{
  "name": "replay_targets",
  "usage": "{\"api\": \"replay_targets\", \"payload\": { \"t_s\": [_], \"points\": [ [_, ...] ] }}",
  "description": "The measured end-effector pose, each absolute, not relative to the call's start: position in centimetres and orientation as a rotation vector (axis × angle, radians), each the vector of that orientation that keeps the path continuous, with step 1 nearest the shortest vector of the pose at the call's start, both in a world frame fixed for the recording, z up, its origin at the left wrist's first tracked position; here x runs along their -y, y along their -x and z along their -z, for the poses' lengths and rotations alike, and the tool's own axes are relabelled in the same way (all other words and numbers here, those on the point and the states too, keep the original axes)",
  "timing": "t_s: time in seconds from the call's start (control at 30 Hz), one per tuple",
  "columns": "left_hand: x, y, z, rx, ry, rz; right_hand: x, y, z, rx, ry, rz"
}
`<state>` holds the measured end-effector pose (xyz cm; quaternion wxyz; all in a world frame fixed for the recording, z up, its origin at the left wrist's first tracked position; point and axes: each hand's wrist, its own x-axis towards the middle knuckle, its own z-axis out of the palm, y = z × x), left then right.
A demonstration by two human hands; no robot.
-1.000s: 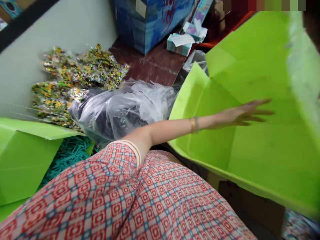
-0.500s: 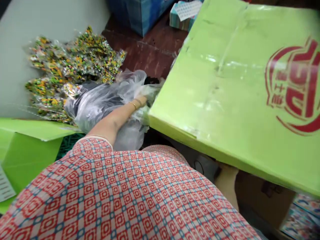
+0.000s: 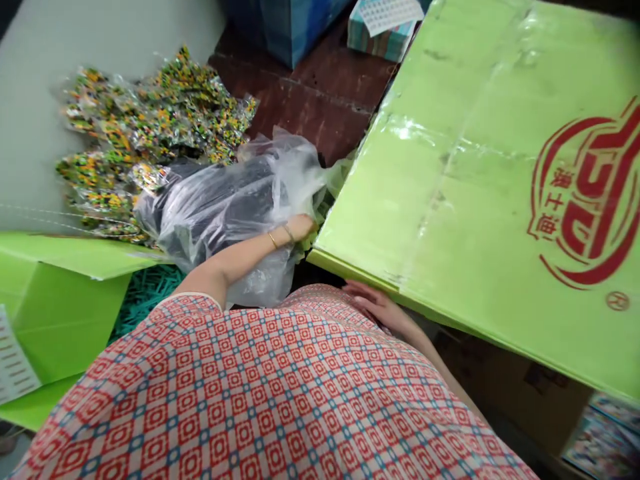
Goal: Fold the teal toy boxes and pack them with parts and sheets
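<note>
A big lime-green cardboard box (image 3: 450, 167) with a red logo lies tilted on the right, its taped bottom facing me. My left hand (image 3: 301, 227) reaches past a clear plastic bag to the box's near left corner, and its fingers curl round that edge, partly hidden. A bangle sits on that wrist. My right hand (image 3: 376, 305) lies under the box's near edge with its fingers stretched out against it. My red patterned sleeve (image 3: 260, 393) fills the foreground.
The clear plastic bag (image 3: 220, 200) holding dark things lies left of the box. Behind it are several shiny yellow-green packets (image 3: 150, 120) against a grey wall. Another green box (image 3: 55, 307) with teal sticks is at the left; a blue carton and a small teal box (image 3: 380, 40) stand behind.
The green box has turned over from open side up to bottom up. My left hand came out of it to its left corner. My right hand has come into view under its near edge.
</note>
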<state>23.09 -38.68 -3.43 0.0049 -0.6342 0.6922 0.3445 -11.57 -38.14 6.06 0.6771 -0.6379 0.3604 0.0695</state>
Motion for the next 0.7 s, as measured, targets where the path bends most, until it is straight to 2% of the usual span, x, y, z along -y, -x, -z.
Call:
{"api": "replay_targets", "payload": {
  "t_s": [0.17, 0.3, 0.4, 0.47, 0.53, 0.63, 0.7],
  "points": [
    [38.8, -25.4, 1.9, -2.278, 1.974, -1.069, 36.9, -0.5, -2.9, -0.36, 1.988, -0.11],
    [37.1, -27.5, -0.5, -2.304, 2.12, -1.001, 35.4, -6.1, 0.4, -0.583, 2.33, -0.258],
    [35.3, -34.4, -4.1, -2.104, 2.563, -0.735, 35.4, -5.5, -0.1, -0.682, 2.381, -0.267],
    [33.6, -41.2, -7.0, -1.936, 2.816, -0.495, 36.4, -3.5, -2.9, -0.638, 2.527, -0.253],
    [31.5, -47.4, -9.3, -1.648, 3.116, -0.198, 38.5, -1.1, -7.8, -0.498, 2.791, -0.22],
    [28.4, -51.3, -10.9, -1.164, 3.257, -0.296, 43.5, 2.9, -17.5, -0.342, 3.145, -0.107],
    [27.0, -49.4, -11.0, -1.146, 3.251, -0.285, 47.3, 6.1, -23.7, -0.406, 3.271, -0.034]
  ]
}}
